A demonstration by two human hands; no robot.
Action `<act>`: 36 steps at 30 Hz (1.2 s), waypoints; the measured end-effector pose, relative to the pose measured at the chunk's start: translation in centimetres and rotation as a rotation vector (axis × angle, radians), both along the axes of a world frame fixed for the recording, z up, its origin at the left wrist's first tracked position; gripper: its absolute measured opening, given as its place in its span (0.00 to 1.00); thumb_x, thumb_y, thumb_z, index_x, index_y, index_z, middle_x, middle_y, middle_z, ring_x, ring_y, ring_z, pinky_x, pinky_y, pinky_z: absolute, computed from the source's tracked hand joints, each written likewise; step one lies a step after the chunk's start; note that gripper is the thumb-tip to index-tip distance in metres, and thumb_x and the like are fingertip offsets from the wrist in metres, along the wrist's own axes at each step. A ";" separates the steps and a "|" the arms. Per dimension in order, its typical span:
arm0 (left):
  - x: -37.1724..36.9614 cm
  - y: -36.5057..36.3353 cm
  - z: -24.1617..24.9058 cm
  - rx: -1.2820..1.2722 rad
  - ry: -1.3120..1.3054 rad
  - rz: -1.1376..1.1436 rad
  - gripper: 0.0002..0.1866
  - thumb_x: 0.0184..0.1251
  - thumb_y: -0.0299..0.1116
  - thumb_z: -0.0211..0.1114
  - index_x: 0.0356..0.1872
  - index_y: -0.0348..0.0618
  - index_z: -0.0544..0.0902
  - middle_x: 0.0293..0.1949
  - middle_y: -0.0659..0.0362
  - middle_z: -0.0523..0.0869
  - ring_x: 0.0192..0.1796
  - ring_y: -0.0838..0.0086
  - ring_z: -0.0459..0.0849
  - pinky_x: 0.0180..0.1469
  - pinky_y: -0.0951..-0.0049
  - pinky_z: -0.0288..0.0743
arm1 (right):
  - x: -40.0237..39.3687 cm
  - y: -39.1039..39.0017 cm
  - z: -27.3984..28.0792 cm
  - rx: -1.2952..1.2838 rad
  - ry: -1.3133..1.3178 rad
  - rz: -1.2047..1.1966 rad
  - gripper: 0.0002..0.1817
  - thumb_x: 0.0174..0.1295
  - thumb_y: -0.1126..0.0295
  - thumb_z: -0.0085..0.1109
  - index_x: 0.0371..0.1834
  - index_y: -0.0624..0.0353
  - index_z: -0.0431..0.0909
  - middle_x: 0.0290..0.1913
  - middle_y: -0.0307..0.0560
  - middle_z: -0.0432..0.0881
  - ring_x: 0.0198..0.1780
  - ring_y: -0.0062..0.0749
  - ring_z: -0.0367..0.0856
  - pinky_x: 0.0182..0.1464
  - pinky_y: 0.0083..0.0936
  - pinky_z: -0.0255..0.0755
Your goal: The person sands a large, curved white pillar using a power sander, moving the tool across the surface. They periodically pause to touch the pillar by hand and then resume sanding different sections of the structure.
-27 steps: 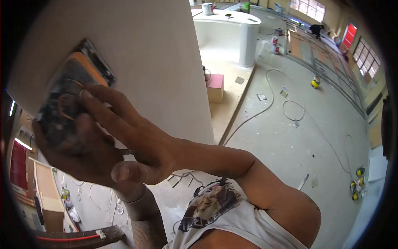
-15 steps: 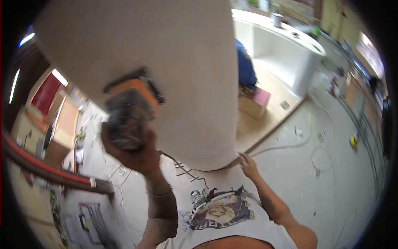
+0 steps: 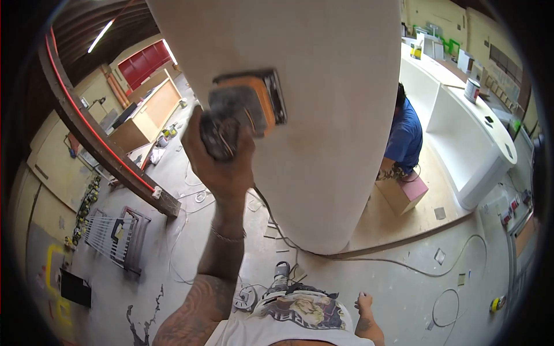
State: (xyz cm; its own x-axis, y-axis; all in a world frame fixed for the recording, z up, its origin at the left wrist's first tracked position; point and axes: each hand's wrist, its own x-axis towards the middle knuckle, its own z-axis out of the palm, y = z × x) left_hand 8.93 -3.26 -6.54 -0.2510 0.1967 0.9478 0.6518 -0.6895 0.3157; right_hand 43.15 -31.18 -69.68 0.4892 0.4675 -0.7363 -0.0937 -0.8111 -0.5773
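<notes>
An orange-and-black power sander (image 3: 242,104) is gripped by my left hand (image 3: 219,161), whose fingers wrap round its dark body. Its flat pad faces a large, pale curved panel (image 3: 329,144), which rises in front of me. At the panel's lower edge, a cable (image 3: 268,210) trails down to the floor. My right hand (image 3: 363,301) hangs low beside my shirt, away from the panel. Its fingers look curled, with nothing visible in them.
Behind the panel at right, a person in a blue shirt (image 3: 408,135) is beside a box (image 3: 404,193). A white curved counter (image 3: 482,147) carries cans. Cable (image 3: 430,271) lies across the floor. A dark beam (image 3: 109,144) stands left, near a rack (image 3: 118,236).
My right hand has left the panel's lower edge and dropped to my side. The sander stays in my left hand, shifted across the panel. The view has turned, showing more of the person in blue.
</notes>
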 end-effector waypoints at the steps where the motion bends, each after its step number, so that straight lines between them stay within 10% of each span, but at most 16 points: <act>1: 0.0 0.1 2.0 0.024 0.026 0.053 0.41 0.61 0.28 0.78 0.75 0.38 0.68 0.61 0.52 0.76 0.57 0.70 0.82 0.55 0.73 0.82 | 0.2 0.6 -0.1 0.008 0.025 -0.023 0.20 0.72 0.60 0.57 0.62 0.57 0.80 0.38 0.49 0.85 0.29 0.38 0.86 0.26 0.38 0.84; 3: -0.3 0.5 5.7 0.058 0.061 0.076 0.38 0.64 0.29 0.77 0.74 0.41 0.70 0.52 0.55 0.81 0.41 0.76 0.85 0.37 0.77 0.83 | 0.0 1.6 -0.2 0.018 0.079 -0.070 0.21 0.71 0.61 0.57 0.62 0.60 0.79 0.38 0.51 0.86 0.28 0.36 0.87 0.24 0.36 0.84; 9: -0.1 1.0 16.7 0.244 0.240 0.091 0.30 0.68 0.35 0.76 0.69 0.40 0.76 0.35 0.63 0.83 0.28 0.84 0.79 0.27 0.82 0.73 | -0.2 3.8 -1.6 0.004 0.144 0.047 0.20 0.73 0.59 0.57 0.64 0.55 0.76 0.40 0.49 0.83 0.32 0.43 0.86 0.32 0.43 0.85; 12: 1.2 0.8 21.4 0.280 0.224 0.063 0.25 0.69 0.37 0.73 0.66 0.52 0.80 0.57 0.50 0.85 0.48 0.58 0.88 0.52 0.69 0.84 | -0.2 5.0 -1.4 0.001 0.167 0.048 0.21 0.72 0.59 0.57 0.64 0.54 0.75 0.40 0.49 0.83 0.33 0.44 0.86 0.33 0.45 0.85; 17: -0.3 -3.6 28.4 0.051 0.691 -0.371 0.25 0.69 0.33 0.72 0.64 0.41 0.78 0.52 0.52 0.85 0.49 0.68 0.86 0.49 0.71 0.82 | 0.7 6.8 -4.0 0.012 0.158 0.164 0.21 0.71 0.60 0.56 0.64 0.55 0.76 0.35 0.47 0.81 0.30 0.43 0.85 0.31 0.44 0.83; 27: -3.4 -0.9 30.8 0.075 0.720 0.399 0.25 0.76 0.40 0.51 0.68 0.39 0.76 0.62 0.46 0.81 0.54 0.60 0.86 0.48 0.69 0.86 | -0.6 5.5 -0.6 0.055 0.057 0.163 0.22 0.69 0.59 0.57 0.61 0.58 0.81 0.35 0.49 0.86 0.31 0.38 0.88 0.30 0.37 0.85; 34: -4.3 2.2 30.9 0.122 0.813 0.568 0.37 0.83 0.56 0.35 0.73 0.35 0.72 0.71 0.44 0.77 0.61 0.55 0.85 0.50 0.71 0.88 | -1.5 2.0 -2.1 -0.041 0.020 0.116 0.22 0.69 0.58 0.59 0.61 0.58 0.82 0.39 0.51 0.88 0.31 0.36 0.89 0.30 0.36 0.87; 36: -4.5 2.3 29.4 0.078 0.713 0.462 0.30 0.80 0.46 0.40 0.74 0.43 0.72 0.67 0.46 0.75 0.47 0.63 0.81 0.37 0.76 0.79 | -1.7 1.0 -2.0 -0.070 0.028 0.095 0.21 0.69 0.58 0.59 0.61 0.58 0.81 0.39 0.52 0.89 0.31 0.37 0.89 0.30 0.36 0.87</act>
